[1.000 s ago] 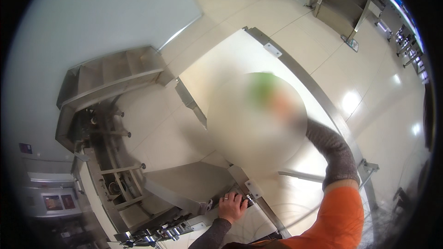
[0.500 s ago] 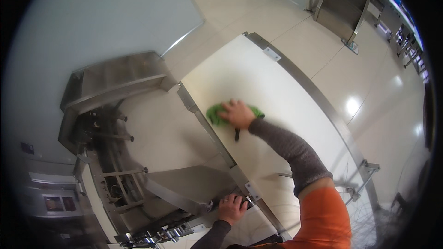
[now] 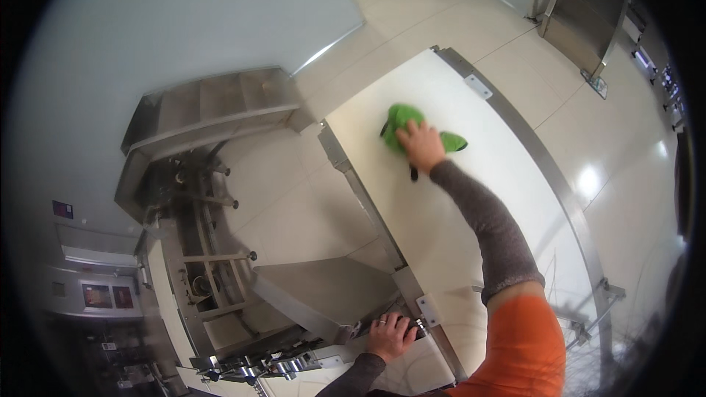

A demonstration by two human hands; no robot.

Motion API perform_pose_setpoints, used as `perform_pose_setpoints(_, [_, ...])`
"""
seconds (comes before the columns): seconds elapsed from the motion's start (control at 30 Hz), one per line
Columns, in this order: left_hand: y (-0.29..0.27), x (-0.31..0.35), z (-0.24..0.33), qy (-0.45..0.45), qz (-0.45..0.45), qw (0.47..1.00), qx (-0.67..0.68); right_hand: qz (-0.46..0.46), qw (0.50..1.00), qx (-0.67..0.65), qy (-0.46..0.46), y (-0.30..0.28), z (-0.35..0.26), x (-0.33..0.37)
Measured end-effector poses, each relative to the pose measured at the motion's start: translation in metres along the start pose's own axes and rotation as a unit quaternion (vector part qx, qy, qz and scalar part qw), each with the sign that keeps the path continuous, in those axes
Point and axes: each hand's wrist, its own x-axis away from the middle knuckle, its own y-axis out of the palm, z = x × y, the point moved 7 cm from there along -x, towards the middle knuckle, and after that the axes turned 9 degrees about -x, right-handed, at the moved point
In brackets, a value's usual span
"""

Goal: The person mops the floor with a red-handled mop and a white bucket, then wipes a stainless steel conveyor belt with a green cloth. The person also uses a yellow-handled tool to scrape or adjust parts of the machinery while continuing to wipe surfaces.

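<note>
My right hand (image 3: 423,145) presses down on a crumpled green cloth (image 3: 404,115) with dark edges, fingers bent over its middle. Beneath the cloth is the broad white surface of a conveyor belt (image 3: 471,206), and the hand is toward its far end. Part of the cloth sticks out on either side of the hand, and a dark tip shows below it. My left hand (image 3: 390,337) rests palm down near the belt's near left edge, beside a metal bracket (image 3: 427,310). Its fingers are slightly apart and hold nothing.
Metal side rails (image 3: 533,136) border the belt. To the left stand a sloped steel chute (image 3: 220,110) and a machine frame (image 3: 213,257) with protruding rods. A grey metal panel (image 3: 323,290) lies beyond my left hand. Another steel chute (image 3: 585,15) stands at the far right.
My right hand has slid the green cloth farther up the belt, away from me. The left hand keeps its place by the bracket. The whole view has shifted slightly.
</note>
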Motion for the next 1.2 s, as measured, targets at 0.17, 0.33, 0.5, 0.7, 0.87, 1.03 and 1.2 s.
perform_pose_setpoints(0.17, [-0.002, 0.000, 0.002, 0.006, 0.024, 1.000, -0.012, -0.087, 0.982, -0.107, -0.125, -0.033, -0.056, 0.097])
perform_pose_setpoints(0.33, [-0.003, 0.001, 0.000, 0.002, 0.027, 0.999, -0.021, -0.216, 0.748, -0.606, 0.165, -0.055, -0.037, 0.127])
perform_pose_setpoints(0.5, [-0.007, 0.003, 0.001, 0.007, 0.047, 0.999, -0.013, -0.163, 0.907, -0.346, 0.178, -0.114, 0.044, 0.128])
perform_pose_setpoints(0.7, [-0.010, 0.003, 0.001, -0.002, 0.061, 0.998, 0.003, -0.042, 0.972, -0.201, 0.112, -0.171, 0.044, 0.184])
perform_pose_setpoints(0.87, [-0.011, 0.001, 0.001, 0.004, 0.048, 0.999, -0.009, -0.182, 0.972, -0.110, 0.101, -0.092, -0.033, 0.177])
perform_pose_setpoints(1.03, [-0.010, 0.002, -0.002, -0.002, 0.011, 1.000, -0.001, -0.071, 0.994, -0.072, 0.036, -0.037, -0.052, 0.098])
perform_pose_setpoints(1.2, [-0.008, -0.002, -0.006, -0.005, 0.004, 1.000, 0.015, -0.015, 0.993, -0.079, -0.083, 0.005, -0.065, 0.010])
